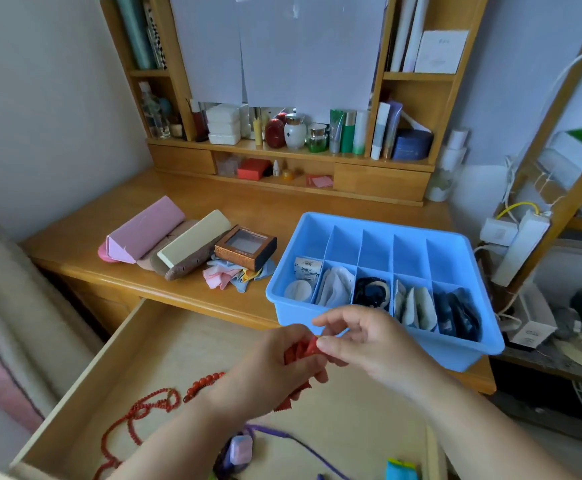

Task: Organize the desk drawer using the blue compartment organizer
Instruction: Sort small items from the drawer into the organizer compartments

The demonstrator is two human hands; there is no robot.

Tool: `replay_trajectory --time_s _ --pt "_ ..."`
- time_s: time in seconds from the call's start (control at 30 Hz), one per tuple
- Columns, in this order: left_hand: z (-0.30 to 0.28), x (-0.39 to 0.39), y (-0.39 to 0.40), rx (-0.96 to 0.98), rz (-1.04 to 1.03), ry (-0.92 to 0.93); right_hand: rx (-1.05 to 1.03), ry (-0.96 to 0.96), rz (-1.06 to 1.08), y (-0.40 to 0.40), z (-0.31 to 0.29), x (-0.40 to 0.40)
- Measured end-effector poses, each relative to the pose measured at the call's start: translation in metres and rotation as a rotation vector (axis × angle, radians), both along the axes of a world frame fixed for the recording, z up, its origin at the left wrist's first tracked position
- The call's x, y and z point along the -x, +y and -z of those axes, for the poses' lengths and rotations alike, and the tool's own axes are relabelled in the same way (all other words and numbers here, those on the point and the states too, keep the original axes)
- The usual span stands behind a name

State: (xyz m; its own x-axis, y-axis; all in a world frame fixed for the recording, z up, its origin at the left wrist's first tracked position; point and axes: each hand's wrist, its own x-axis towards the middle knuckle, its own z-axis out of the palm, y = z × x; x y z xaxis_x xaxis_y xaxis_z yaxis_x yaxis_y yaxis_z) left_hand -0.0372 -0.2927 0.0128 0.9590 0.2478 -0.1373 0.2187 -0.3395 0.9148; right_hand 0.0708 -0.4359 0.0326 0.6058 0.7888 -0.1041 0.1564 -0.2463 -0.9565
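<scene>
right now my left hand (275, 365) grips a crumpled red cloth (301, 351), fingers curled round it, and my right hand (362, 337) pinches the upper edge of the same cloth between thumb and forefinger, the other fingers loosely bent. both hands hang above the open drawer (165, 344), just in front of the blue compartment organizer (379, 292). that organizer sits on the desk (255, 209) directly beyond my right hand, its near wall close to my knuckles. its front row of compartments holds small white packets, white pads, dark hair ties, pale pouches and dark items; the back row looks bare. below and left of my left wrist, a red bead necklace (147, 407) lies on the drawer floor. under my forearms i see a purple cord (282, 434) and a small pink case (241, 448). far beyond my left hand, on the desk, a pink case (147, 230), a cream case (194, 242) and a small brown box (246, 247) lie side by side.
</scene>
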Motion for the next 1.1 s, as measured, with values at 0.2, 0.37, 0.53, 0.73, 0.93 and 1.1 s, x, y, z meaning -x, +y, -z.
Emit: replay_trajectory --time_s 0.2,0.37,0.53,0.73,0.93,1.1 --pt "-0.027 -0.048 0.035 -0.154 -0.152 -0.106 -0.02 -0.124 0.042 0.041 -0.023 -0.043" --pt "-0.035 -0.089 0.065 0.101 -0.361 -0.264 -0.056 -0.249 0.202 0.071 -0.034 -0.088" --pt "-0.01 -0.107 0.069 0.422 -0.676 -0.424 0.237 -0.568 0.122 0.097 -0.018 -0.11" --pt "0.003 -0.107 0.065 0.431 -0.747 -0.467 0.429 -0.773 0.006 0.126 0.0 -0.109" --pt "0.006 -0.106 0.068 0.456 -0.729 -0.442 0.463 -1.041 -0.011 0.136 0.017 -0.099" --pt "0.006 -0.106 0.069 0.474 -0.726 -0.437 0.624 -1.208 -0.157 0.147 0.017 -0.097"
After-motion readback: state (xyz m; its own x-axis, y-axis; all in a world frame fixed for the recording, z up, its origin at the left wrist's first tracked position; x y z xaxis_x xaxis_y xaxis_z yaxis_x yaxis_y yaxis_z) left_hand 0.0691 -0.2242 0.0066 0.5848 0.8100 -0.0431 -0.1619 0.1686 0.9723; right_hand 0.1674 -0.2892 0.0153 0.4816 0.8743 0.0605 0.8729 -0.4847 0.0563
